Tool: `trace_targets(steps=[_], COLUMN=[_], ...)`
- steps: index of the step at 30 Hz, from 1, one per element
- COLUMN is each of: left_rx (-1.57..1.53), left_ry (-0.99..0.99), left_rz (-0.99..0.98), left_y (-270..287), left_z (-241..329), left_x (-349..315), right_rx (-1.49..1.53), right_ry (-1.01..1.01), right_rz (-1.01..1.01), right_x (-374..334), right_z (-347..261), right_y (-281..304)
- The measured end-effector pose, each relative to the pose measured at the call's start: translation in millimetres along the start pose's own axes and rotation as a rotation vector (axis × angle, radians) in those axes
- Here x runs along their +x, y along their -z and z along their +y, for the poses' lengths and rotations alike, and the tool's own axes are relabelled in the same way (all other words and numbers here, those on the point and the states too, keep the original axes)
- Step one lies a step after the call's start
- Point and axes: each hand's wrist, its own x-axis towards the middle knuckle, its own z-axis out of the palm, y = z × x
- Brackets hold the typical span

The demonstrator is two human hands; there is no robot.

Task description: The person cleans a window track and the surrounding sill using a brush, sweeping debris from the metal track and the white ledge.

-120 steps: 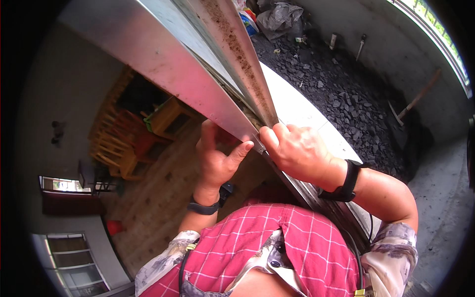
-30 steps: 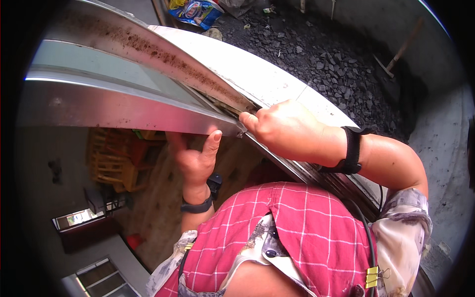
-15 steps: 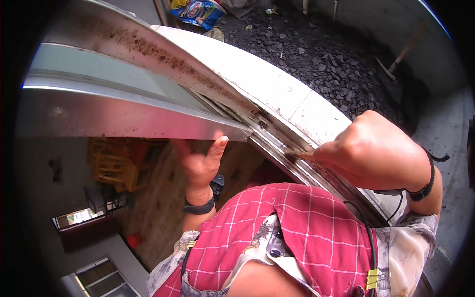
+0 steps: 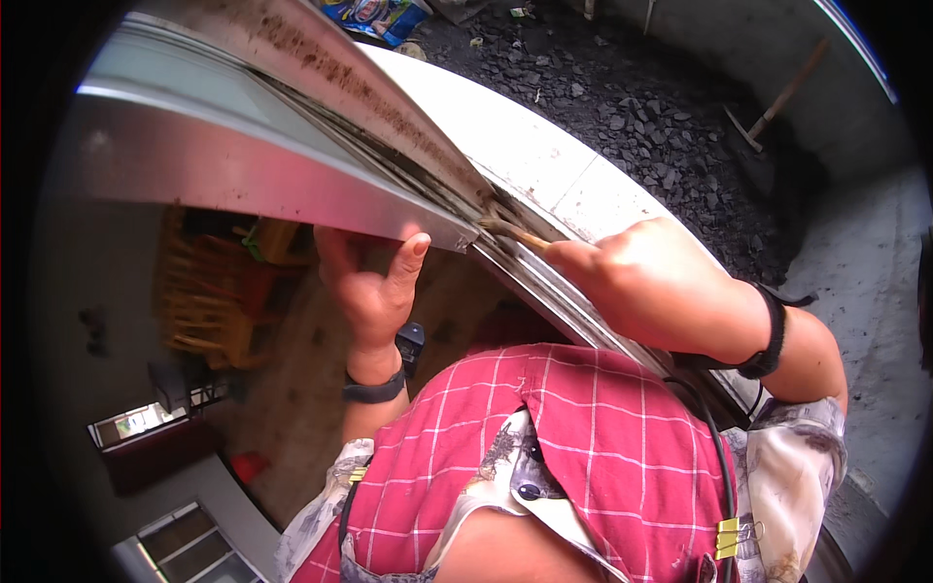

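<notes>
In my right hand (image 4: 646, 282) is a small brush (image 4: 525, 236) with a wooden handle, pinched between thumb and fingers. Its tip is down in the window track (image 4: 564, 282), close to the corner of the metal-framed window sash (image 4: 262, 180). My left hand (image 4: 374, 291) is at the lower edge of that sash, thumb up against the near side. Its other fingers go out of sight behind the frame, so the grip shows only in part. Brown dirt marks the outer frame (image 4: 360, 83) beyond the glass.
A white ledge (image 4: 525, 146) runs along the outside. Past it lie dark broken stones (image 4: 661, 136), a wooden-handled tool (image 4: 782, 97) against a grey wall, and a blue bag (image 4: 374, 19). Indoors, below left, are stacked yellow wooden chairs (image 4: 209, 301) and a red object (image 4: 249, 466).
My right hand has moved left and up along the track, bringing the brush tip to the sash corner. My left hand keeps its place on the sash while the view has shifted slightly.
</notes>
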Motion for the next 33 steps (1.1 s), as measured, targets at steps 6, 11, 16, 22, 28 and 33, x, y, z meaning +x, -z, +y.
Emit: trace_targets(steps=[6,11,16,22,28,33], left_rx=[0.021,-0.033,-0.004,0.010,0.010,-0.012], left_ry=[-0.007,-0.040,-0.078,-0.027,-0.110,-0.174], left_rz=[-0.017,0.007,0.014,-0.052,-0.020,-0.014], left_y=[-6,-7,-6,-32,-34,-35], left_z=[6,3,3,-4,-12,-25], left_x=[7,8,5,3,-3,-16], right_rx=[0.095,0.008,0.062,-0.096,-0.180,-0.196], right_ry=[-0.024,-0.111,-0.048,-0.031,-0.133,-0.331], right_rz=[-0.186,-0.320,0.024,0.028,-0.107,-0.216], right_x=[-47,-67,-24,14,-50,-102], right_z=[-1,-19,-22,14,-8,-50], right_y=[56,90,58,-8,23,53])
